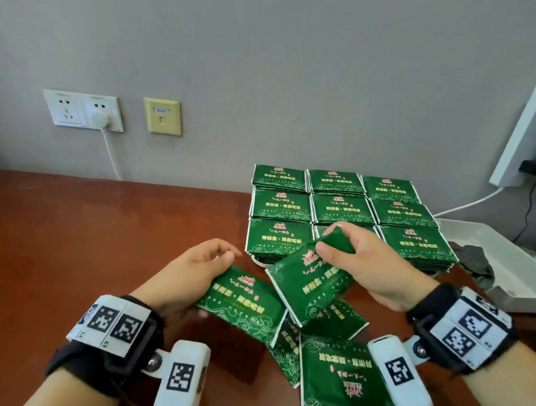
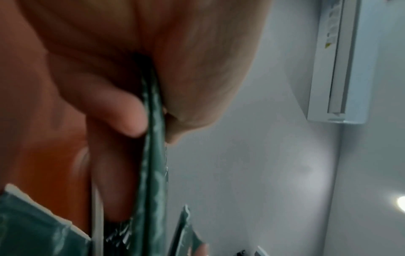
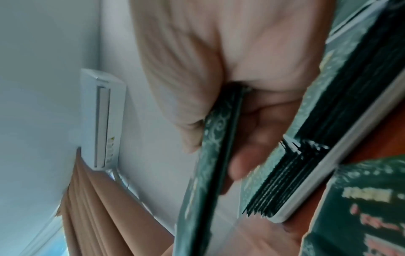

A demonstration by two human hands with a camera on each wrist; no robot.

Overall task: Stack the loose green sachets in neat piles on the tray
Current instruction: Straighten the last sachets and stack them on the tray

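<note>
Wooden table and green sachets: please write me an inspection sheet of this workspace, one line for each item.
Surface: glossy reddish-brown wooden table.
Job's things: nine neat piles of green foil sachets on a white tray; loose green sachets lie on the table near the hands.
Clutter: white plastic bin at right, with dark contents.
Hands: left hand holds one green sachet; right hand pinches another green sachet.
Cables: white plug cable; white and black cables at right.
Surroundings: grey wall, white double socket, beige data socket.
</note>
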